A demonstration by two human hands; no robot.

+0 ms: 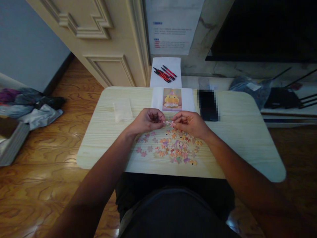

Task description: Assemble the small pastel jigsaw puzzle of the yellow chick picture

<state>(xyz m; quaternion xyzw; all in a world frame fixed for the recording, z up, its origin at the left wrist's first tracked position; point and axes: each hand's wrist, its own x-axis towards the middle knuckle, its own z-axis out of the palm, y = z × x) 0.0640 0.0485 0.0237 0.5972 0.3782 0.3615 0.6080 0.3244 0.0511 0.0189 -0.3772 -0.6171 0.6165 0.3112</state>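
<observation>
Pinching small pink pieces between thumb and fingers of left hand and right hand, with both grips pressed together and nearly meeting just beyond the loose pile; too small to tell whether linked or apart. To fit well, best to keep tabs and sockets level, line up edges and colours, and press lightly rather than twist. Probably thin card, so likely to bend if forced. Nearer the body, flat and knobbly in pink, orange, yellow and lilac: the pile, overlapping in places, scattered toward the left. Underneath, a pale, wood-grained table with rounded corners. Beyond the hands, a picture of a yellow figure on white paper. Leftward, a thin, milky pouch; rightward, a flat, dark, pixelated slab; farther out, slim red-and-black pens.
</observation>
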